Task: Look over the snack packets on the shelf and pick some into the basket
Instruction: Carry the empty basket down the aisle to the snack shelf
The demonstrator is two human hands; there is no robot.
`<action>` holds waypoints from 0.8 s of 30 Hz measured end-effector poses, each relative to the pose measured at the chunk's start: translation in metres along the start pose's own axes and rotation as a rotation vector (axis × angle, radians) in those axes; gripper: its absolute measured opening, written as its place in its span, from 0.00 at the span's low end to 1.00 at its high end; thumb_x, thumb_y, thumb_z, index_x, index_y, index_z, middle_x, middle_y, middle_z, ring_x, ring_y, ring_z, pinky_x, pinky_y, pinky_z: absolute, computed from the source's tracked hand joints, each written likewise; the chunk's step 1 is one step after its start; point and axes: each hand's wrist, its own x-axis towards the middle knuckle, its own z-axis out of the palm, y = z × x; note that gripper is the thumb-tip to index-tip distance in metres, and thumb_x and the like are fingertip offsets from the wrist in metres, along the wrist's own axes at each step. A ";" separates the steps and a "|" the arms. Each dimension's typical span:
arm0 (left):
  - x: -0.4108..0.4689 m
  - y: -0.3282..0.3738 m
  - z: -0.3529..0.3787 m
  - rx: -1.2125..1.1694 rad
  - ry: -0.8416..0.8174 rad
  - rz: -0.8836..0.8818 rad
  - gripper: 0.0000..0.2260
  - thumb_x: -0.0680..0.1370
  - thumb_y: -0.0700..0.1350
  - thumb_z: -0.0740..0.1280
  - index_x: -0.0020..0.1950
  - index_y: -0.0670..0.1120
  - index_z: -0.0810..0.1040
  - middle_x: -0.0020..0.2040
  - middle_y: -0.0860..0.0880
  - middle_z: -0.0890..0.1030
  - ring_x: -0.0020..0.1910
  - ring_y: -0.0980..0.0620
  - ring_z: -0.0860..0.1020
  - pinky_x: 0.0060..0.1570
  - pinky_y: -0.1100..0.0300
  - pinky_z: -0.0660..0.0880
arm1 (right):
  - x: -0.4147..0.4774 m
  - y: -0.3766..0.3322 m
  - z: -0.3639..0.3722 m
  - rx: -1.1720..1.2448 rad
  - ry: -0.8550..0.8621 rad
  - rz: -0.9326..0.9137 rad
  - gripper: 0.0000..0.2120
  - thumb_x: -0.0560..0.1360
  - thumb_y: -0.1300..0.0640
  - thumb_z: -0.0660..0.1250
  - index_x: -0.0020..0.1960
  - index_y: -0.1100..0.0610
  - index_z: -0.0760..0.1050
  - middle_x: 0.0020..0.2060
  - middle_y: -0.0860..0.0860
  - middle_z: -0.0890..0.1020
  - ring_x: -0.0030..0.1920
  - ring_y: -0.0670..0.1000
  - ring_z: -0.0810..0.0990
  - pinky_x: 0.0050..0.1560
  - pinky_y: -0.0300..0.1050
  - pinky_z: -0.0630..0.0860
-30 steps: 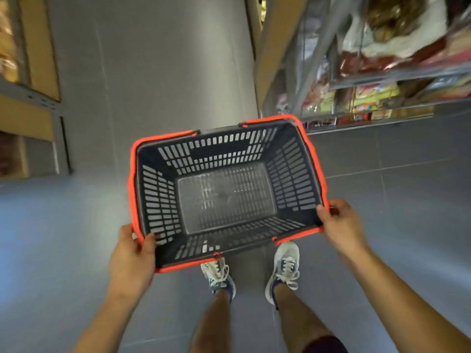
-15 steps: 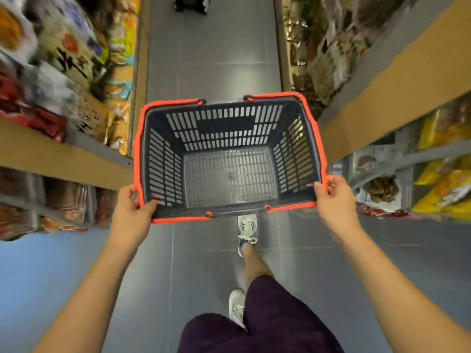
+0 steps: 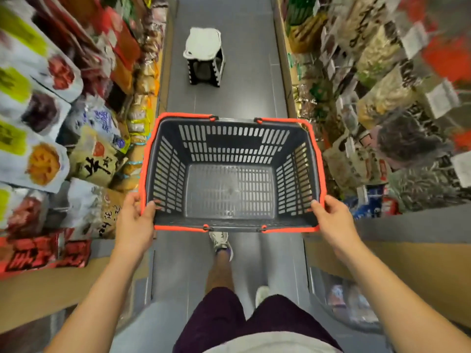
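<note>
A dark grey plastic basket (image 3: 168,171) with an orange rim hangs in front of me over the aisle floor, and nothing lies in it. My left hand (image 3: 133,222) grips its near left corner, thumb over the rim. My right hand (image 3: 334,220) grips the near right corner the same way. Snack packets (image 3: 94,161) fill the shelf on my left, white, yellow and red bags side by side. More snack packets (image 3: 382,98), mostly brown and clear, crowd the shelf on my right.
A narrow grey tiled aisle runs ahead between the two shelves. A white and black folding stool (image 3: 204,57) stands in the middle of the aisle farther on. My legs and shoes show below the basket.
I have walked forward down the aisle with the basket held out in both hands. The shelves of packets have come closer on both sides, and the stool has come into view ahead.
</note>
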 end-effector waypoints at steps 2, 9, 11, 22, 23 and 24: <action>0.051 0.022 0.009 -0.020 -0.001 0.000 0.07 0.81 0.41 0.62 0.57 0.50 0.72 0.49 0.47 0.80 0.44 0.54 0.79 0.49 0.53 0.76 | 0.037 -0.030 0.011 -0.031 0.040 -0.016 0.08 0.80 0.60 0.62 0.52 0.60 0.79 0.47 0.53 0.82 0.48 0.52 0.79 0.49 0.46 0.73; 0.217 0.121 0.028 -0.089 -0.124 -0.039 0.04 0.81 0.43 0.62 0.55 0.47 0.74 0.45 0.49 0.82 0.40 0.54 0.81 0.47 0.55 0.78 | 0.158 -0.142 0.031 0.003 0.122 -0.015 0.06 0.80 0.60 0.63 0.48 0.59 0.79 0.44 0.53 0.84 0.47 0.54 0.82 0.50 0.51 0.77; 0.263 0.149 0.036 -0.083 -0.156 -0.016 0.05 0.80 0.39 0.63 0.53 0.48 0.74 0.40 0.53 0.83 0.35 0.59 0.82 0.37 0.66 0.77 | 0.191 -0.166 0.036 0.072 0.160 -0.008 0.05 0.79 0.60 0.64 0.48 0.57 0.79 0.43 0.50 0.84 0.45 0.50 0.83 0.47 0.48 0.79; 0.485 0.289 0.137 -0.041 -0.133 0.094 0.10 0.79 0.32 0.61 0.55 0.44 0.71 0.44 0.48 0.80 0.37 0.58 0.78 0.33 0.72 0.74 | 0.435 -0.279 0.055 0.385 0.212 0.070 0.07 0.78 0.65 0.65 0.45 0.55 0.79 0.40 0.48 0.84 0.37 0.41 0.82 0.36 0.31 0.76; 0.506 0.302 0.144 -0.034 -0.131 0.103 0.09 0.79 0.32 0.62 0.54 0.45 0.71 0.45 0.48 0.81 0.39 0.56 0.78 0.35 0.72 0.75 | 0.457 -0.293 0.054 0.388 0.214 0.068 0.08 0.78 0.65 0.65 0.44 0.55 0.79 0.39 0.47 0.84 0.35 0.38 0.81 0.33 0.29 0.74; 0.526 0.315 0.151 -0.025 -0.131 0.106 0.09 0.79 0.33 0.63 0.53 0.46 0.72 0.45 0.48 0.81 0.41 0.55 0.79 0.36 0.71 0.75 | 0.478 -0.308 0.052 0.389 0.204 0.072 0.07 0.78 0.64 0.64 0.45 0.56 0.79 0.39 0.46 0.83 0.34 0.37 0.81 0.32 0.28 0.73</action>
